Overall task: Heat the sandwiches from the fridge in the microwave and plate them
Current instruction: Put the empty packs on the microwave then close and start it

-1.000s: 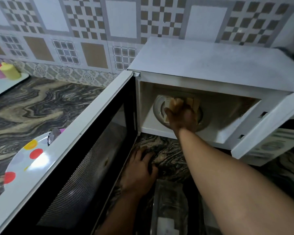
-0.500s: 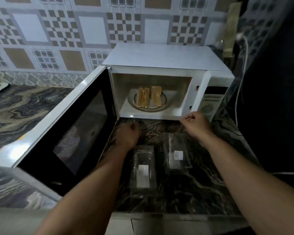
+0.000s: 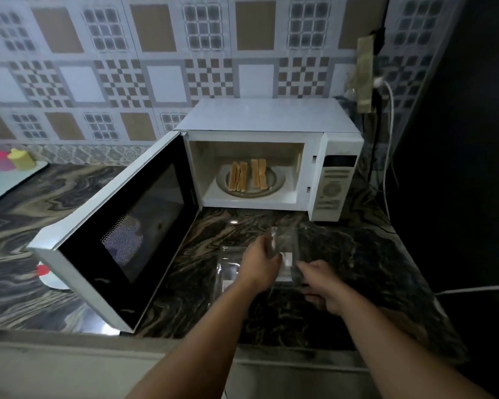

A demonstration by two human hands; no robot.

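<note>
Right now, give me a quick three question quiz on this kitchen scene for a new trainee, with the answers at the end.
1. True or false: the microwave door is closed.
2. Where are the sandwiches sitting?
A. on the counter
B. on the turntable inside the microwave
C. in the clear packs
3. Fill in: the left hand and right hand are both on a clear plastic ____ held over the counter.

Key
1. False; it stands wide open.
2. B
3. pack; a second empty one lies on the counter beside it.
</note>
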